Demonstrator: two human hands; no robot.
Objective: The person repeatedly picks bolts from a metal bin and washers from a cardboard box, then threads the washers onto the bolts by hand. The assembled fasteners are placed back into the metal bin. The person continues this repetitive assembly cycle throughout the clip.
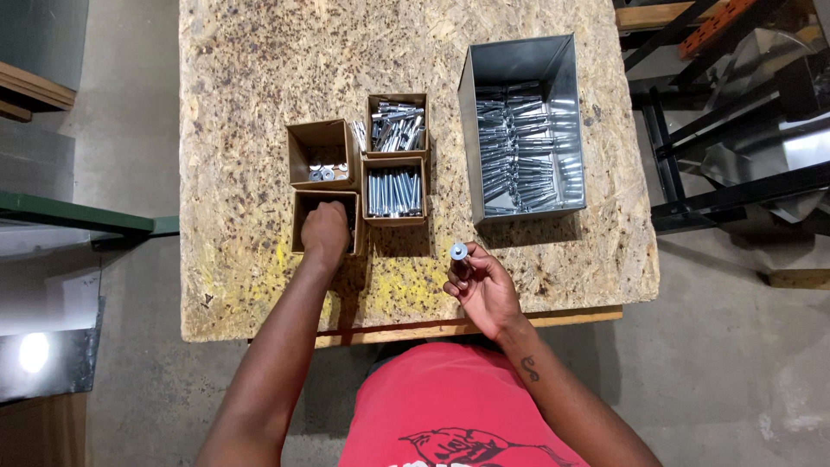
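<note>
My left hand [325,232] reaches down into a small open cardboard box [301,218] at the near left of the group; its fingers are hidden inside, so what they touch cannot be seen. My right hand [481,284] is raised over the near edge of the table, holding a bolt upright with a round washer [458,252] at its top end. Three more small cardboard boxes stand beside it: one with washers [323,154], one with loose bolts [398,125], one with bolts laid in a row [394,192].
A rectangular metal bin [523,130] full of assembled bolts sits on the right of the chipboard table [251,104]. Black metal racking [735,130] stands to the right, a green shelf edge [78,220] to the left, concrete floor around.
</note>
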